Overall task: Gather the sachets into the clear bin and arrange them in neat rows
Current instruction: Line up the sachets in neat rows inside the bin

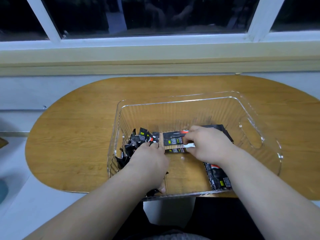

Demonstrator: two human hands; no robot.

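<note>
Table (72, 139): oval wood top below the window sill. No sachets show on the bare wood, so gathering looks done and arranging is the open step.
Clear bin (119, 108): sits on the table's right half, near wall at the table's near edge. Both hands work inside it.
Loose pile (138, 137): black sachets jumbled against the bin's left wall, some tilted, some on edge. This is the unsorted stock.
Left hand (149, 161): palm down on the pile, fingertips curled at its right edge, just beside the row. The back of the hand hides the fingers, so I cannot tell whether it pinches a sachet or only pins the heap. Probably staging the next piece.
Row (173, 141): a few sachets flat on the bin floor at centre, side by side and touching, long axis left-right.
Held sachet (189, 145): white end showing at the row's right end.
Right hand (209, 146): thumb and forefinger pinch that white end, likely to square it into the row.
Far sachets (220, 127): dark packs behind the right hand, mostly hidden.
Near-right stack (218, 177): flat by the near wall, under the right forearm, turned crosswise to the row and apart from it.
Risk: a forearm could nudge that stack.
</note>
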